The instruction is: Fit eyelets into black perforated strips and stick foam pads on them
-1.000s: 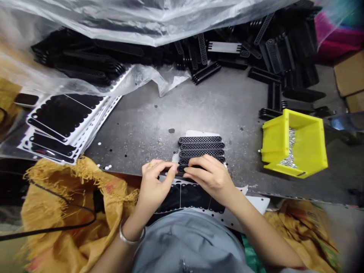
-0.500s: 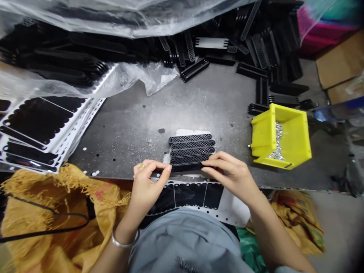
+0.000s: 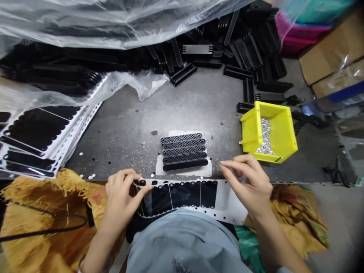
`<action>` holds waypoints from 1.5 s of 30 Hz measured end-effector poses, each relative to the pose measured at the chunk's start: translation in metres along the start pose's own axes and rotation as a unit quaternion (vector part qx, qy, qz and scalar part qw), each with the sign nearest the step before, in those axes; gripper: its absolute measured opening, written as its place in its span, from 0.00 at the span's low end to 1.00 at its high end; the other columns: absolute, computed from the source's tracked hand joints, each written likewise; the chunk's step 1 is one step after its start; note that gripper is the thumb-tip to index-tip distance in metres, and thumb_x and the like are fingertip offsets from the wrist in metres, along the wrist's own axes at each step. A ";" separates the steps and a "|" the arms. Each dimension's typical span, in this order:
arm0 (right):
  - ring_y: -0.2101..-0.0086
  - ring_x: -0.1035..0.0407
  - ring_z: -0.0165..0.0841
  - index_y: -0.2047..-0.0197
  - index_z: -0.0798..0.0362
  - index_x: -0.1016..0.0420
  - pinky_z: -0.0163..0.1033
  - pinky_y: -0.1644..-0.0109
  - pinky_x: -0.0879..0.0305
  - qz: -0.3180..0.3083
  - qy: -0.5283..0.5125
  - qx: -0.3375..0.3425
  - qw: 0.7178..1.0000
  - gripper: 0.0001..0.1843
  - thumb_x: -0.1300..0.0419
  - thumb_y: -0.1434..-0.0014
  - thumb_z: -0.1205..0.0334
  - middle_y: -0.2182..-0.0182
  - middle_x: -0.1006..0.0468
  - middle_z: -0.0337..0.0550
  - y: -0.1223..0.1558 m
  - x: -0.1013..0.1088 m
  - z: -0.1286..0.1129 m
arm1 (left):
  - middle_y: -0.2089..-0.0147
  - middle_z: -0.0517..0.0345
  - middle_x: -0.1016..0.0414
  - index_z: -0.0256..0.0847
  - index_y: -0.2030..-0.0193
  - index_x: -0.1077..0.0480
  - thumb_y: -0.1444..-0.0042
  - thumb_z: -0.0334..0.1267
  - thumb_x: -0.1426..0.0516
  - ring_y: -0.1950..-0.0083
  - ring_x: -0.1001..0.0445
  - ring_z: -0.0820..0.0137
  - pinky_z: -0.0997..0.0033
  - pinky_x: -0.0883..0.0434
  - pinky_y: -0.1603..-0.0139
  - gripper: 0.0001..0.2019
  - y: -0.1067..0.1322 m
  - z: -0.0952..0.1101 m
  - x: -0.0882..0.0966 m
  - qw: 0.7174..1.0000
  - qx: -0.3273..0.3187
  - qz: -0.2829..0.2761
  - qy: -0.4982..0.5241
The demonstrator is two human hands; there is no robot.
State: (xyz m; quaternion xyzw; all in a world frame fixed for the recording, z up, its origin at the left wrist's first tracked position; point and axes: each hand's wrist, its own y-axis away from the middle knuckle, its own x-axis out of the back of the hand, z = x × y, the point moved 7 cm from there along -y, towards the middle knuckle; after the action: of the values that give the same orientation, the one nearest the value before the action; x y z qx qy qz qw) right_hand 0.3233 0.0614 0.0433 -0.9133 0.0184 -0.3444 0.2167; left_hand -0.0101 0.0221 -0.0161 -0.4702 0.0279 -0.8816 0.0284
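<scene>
Several black perforated strips [image 3: 184, 151] lie side by side on a small white paper [image 3: 184, 170], on the steel tabletop. Just below them, a white backing sheet with black adhesive pads [image 3: 182, 194] runs along the table's near edge. My left hand [image 3: 121, 199] is at that sheet's left end, with thumb and fingers closed on it. My right hand [image 3: 248, 184] hangs apart from the strips with its fingers spread, holding nothing. It is nearest the sheet's bare right end [image 3: 230, 203].
A tilted yellow plastic bin [image 3: 273, 141] of small silver metal parts stands to the right. Heaps of black parts lie along the back under clear plastic film [image 3: 93, 22]. Stacked pad sheets [image 3: 36, 140] lie at the left. A yellow woven sack [image 3: 42, 212] covers my lap.
My right hand has let go of the front strip and moved right, leaving that strip in the row. My left hand has moved down-left onto the sheet. The view has shifted slightly.
</scene>
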 end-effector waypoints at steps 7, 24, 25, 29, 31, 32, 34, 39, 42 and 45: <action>0.53 0.24 0.38 0.42 0.52 0.25 0.46 0.50 0.30 -0.191 0.007 0.116 0.975 0.14 0.39 0.29 0.66 0.53 0.18 0.46 0.013 -0.036 -0.052 | 0.58 0.58 0.19 0.43 0.58 0.27 0.35 0.25 0.40 0.56 0.18 0.68 0.66 0.22 0.54 0.08 0.003 0.076 0.006 0.939 -0.122 0.055 0.317; 0.55 0.28 0.38 0.38 0.49 0.26 0.48 0.52 0.28 -0.105 -0.100 0.082 0.986 0.21 0.37 0.32 0.71 0.56 0.24 0.47 0.025 -0.050 -0.047 | 0.79 0.72 0.32 0.46 0.59 0.42 0.38 0.55 0.36 0.84 0.38 0.78 0.83 0.41 0.84 0.21 0.008 0.069 -0.069 0.782 0.247 -0.067 0.569; 0.53 0.27 0.39 0.40 0.48 0.24 0.49 0.50 0.27 -0.120 -0.153 0.085 0.977 0.20 0.38 0.33 0.73 0.55 0.24 0.47 0.029 -0.048 -0.048 | 0.79 0.72 0.32 0.46 0.59 0.42 0.37 0.55 0.37 0.83 0.38 0.78 0.82 0.42 0.84 0.20 0.011 0.060 -0.067 0.792 0.253 -0.052 0.552; 0.62 0.23 0.32 0.45 0.40 0.26 0.45 0.59 0.20 -0.171 -0.423 -0.063 0.887 0.12 0.41 0.28 0.65 0.53 0.28 0.41 0.024 -0.030 -0.031 | 0.70 0.63 0.23 0.44 0.58 0.33 0.33 0.45 0.39 0.71 0.24 0.73 0.78 0.29 0.71 0.10 0.011 0.031 -0.044 0.894 0.195 -0.007 0.403; 0.71 0.28 0.26 0.43 0.38 0.28 0.38 0.69 0.23 -0.138 -0.437 -0.130 0.879 0.14 0.41 0.28 0.63 0.54 0.31 0.39 0.009 -0.026 -0.017 | 0.63 0.59 0.20 0.43 0.58 0.28 0.34 0.40 0.40 0.61 0.20 0.71 0.76 0.26 0.59 0.05 0.005 0.034 -0.036 0.935 0.122 -0.041 0.330; 0.71 0.29 0.25 0.42 0.38 0.27 0.36 0.70 0.25 -0.126 -0.391 -0.126 0.903 0.16 0.40 0.30 0.65 0.55 0.31 0.39 -0.001 -0.027 -0.015 | 0.62 0.59 0.19 0.43 0.59 0.27 0.34 0.39 0.40 0.59 0.20 0.70 0.75 0.26 0.56 0.04 0.002 0.038 -0.034 0.945 0.092 -0.063 0.308; 0.63 0.28 0.29 0.43 0.40 0.24 0.40 0.60 0.23 -0.140 -0.258 -0.076 0.953 0.19 0.36 0.34 0.69 0.56 0.30 0.41 -0.021 -0.039 -0.020 | 0.63 0.61 0.20 0.43 0.60 0.26 0.34 0.39 0.40 0.61 0.21 0.71 0.75 0.27 0.56 0.04 -0.005 0.043 -0.030 0.951 0.067 -0.078 0.290; 0.55 0.22 0.36 0.49 0.43 0.29 0.53 0.45 0.22 -0.176 -0.412 -0.079 0.890 0.12 0.34 0.34 0.62 0.53 0.28 0.40 -0.050 -0.066 -0.038 | 0.78 0.66 0.34 0.41 0.74 0.32 0.33 0.43 0.41 0.76 0.35 0.76 0.77 0.35 0.71 0.17 -0.017 0.031 -0.023 0.953 0.131 -0.011 0.273; 0.73 0.27 0.25 0.49 0.42 0.31 0.41 0.63 0.20 -0.148 -0.434 -0.119 0.880 0.09 0.39 0.30 0.62 0.58 0.31 0.36 -0.053 -0.061 -0.033 | 0.72 0.64 0.26 0.41 0.66 0.25 0.36 0.43 0.38 0.72 0.29 0.75 0.77 0.33 0.69 0.10 -0.017 0.022 -0.029 0.942 0.158 0.008 0.296; 0.69 0.28 0.27 0.43 0.45 0.26 0.37 0.65 0.25 -0.159 -0.175 -0.019 0.971 0.15 0.40 0.31 0.67 0.55 0.29 0.42 -0.051 -0.063 -0.037 | 0.64 0.58 0.19 0.42 0.53 0.22 0.37 0.44 0.37 0.65 0.23 0.72 0.76 0.28 0.62 0.10 -0.019 0.019 -0.037 0.923 0.182 0.011 0.339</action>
State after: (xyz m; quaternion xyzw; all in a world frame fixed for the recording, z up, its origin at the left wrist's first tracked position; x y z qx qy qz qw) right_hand 0.2461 0.1047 0.0495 -0.9546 -0.1585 -0.2086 0.1416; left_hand 0.0263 0.0436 -0.0350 -0.1294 -0.1197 -0.9780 0.1117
